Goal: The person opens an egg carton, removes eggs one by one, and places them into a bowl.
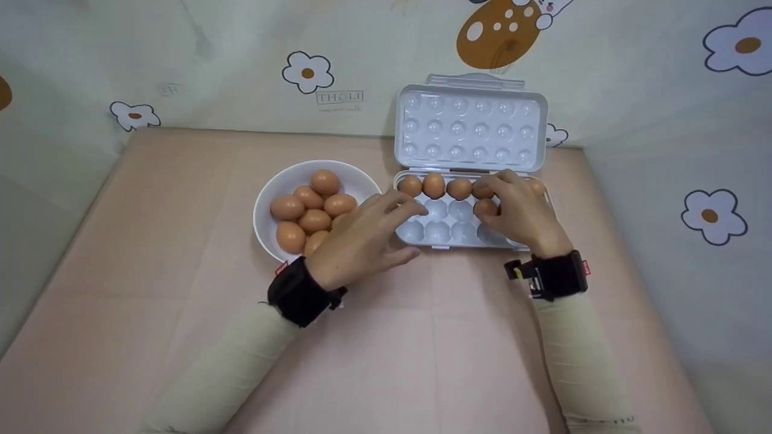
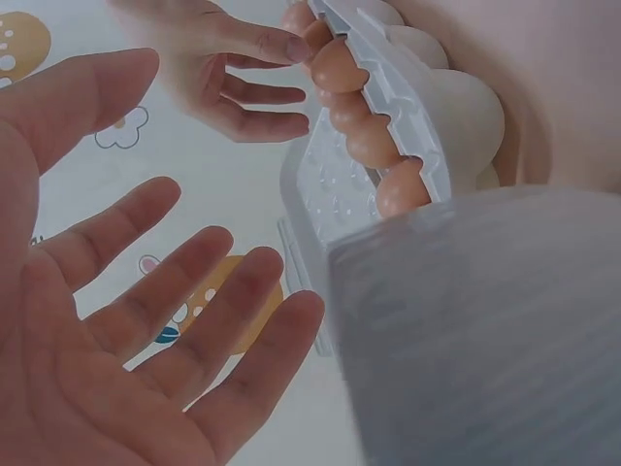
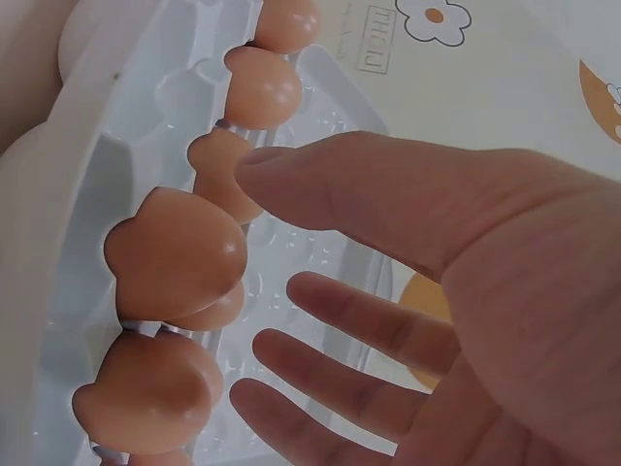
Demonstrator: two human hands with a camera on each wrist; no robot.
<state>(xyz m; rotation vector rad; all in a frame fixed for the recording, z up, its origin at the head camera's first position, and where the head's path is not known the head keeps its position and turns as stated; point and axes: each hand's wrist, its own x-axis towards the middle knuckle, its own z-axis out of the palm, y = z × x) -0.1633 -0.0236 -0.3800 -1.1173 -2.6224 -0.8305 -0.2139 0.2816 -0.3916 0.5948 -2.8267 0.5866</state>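
Lower frame, head view: two pale-sleeved forearms with black wrist straps reach up from the bottom edge over the pink desk [image 1: 181, 253]. Left hand [image 1: 362, 241] lies at frame centre, fingers spread and relaxed, tips at the near-left corner of the white plastic egg tray [image 1: 405, 232]; left wrist view confirms an open palm holding nothing. Right hand [image 1: 522, 211] rests over the right part of the tray, fingers loosely extended beside a brown egg [image 1: 484, 208] seated in the middle row; right wrist view shows the palm open, thumb near the eggs, nothing gripped. Tray lid [image 1: 470, 126] stands open against the flower-patterned wall, upper centre. Progress judged: the back row of the tray carries brown eggs [image 1: 433, 185] across its visible length, plus the one egg in the middle row; cells under the right hand are hidden, so the count there cannot be told. Most middle-row and front-row cups appear vacant. White round bowl [image 1: 265, 199], left of the tray, holds roughly seven brown eggs [image 1: 313, 220]. Estimate: about a third loaded, the bowl's eggs remaining.
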